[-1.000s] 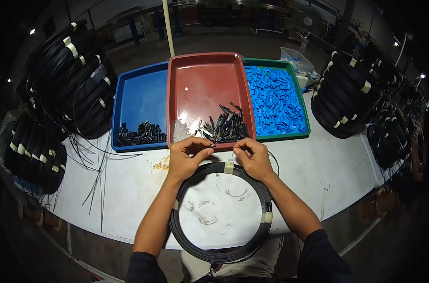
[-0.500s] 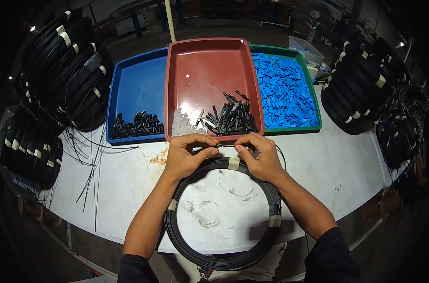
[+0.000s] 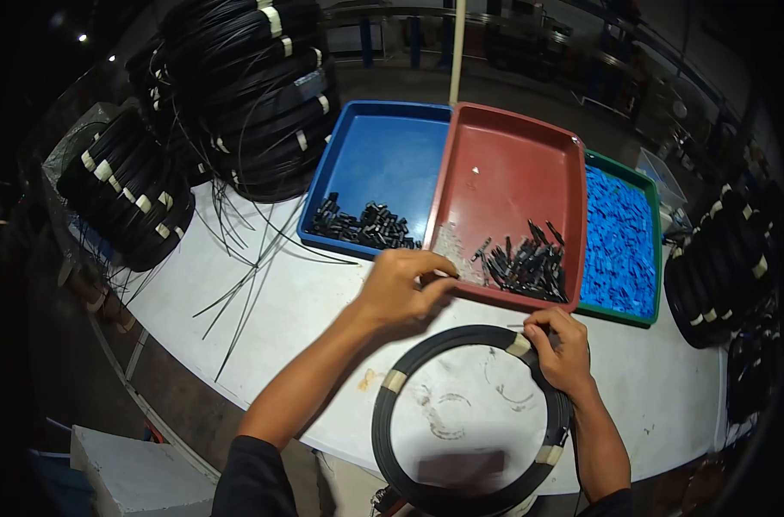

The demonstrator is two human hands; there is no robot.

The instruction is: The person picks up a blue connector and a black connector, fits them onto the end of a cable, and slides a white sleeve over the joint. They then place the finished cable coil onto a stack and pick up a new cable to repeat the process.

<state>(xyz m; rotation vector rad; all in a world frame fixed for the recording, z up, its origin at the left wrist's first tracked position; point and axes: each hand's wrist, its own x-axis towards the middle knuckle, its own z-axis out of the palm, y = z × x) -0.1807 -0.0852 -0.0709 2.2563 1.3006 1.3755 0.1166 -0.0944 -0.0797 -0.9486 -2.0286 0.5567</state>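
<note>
A coil of thin black cable (image 3: 392,431), bound with pale tape bands, lies at the table's front edge. Beside its upper right part, my right hand (image 3: 566,349) pinches the cable's thin end between thumb and forefinger. My left hand (image 3: 405,286) is in front of the red tray (image 3: 513,164), its thumb and forefinger curled close together at the pale clear pieces (image 3: 451,246) in the tray's near left corner. Whatever sits between those fingertips, if anything, is too small to tell. Small black connector parts (image 3: 528,267) are heaped in the same tray.
A blue tray (image 3: 383,146) with short black pieces (image 3: 366,226) stands at left, and a green tray (image 3: 655,258) full of blue clips (image 3: 618,246) at right. Stacked cable coils (image 3: 254,103) rise behind left, with loose ends (image 3: 245,276) trailing over the white table (image 3: 323,302). More coils (image 3: 724,267) stand at right.
The view has swung left, so trays and coil appear farther right. My hands, close together before, are now apart: the left has moved left toward the clear pieces while the right keeps the cable end.
</note>
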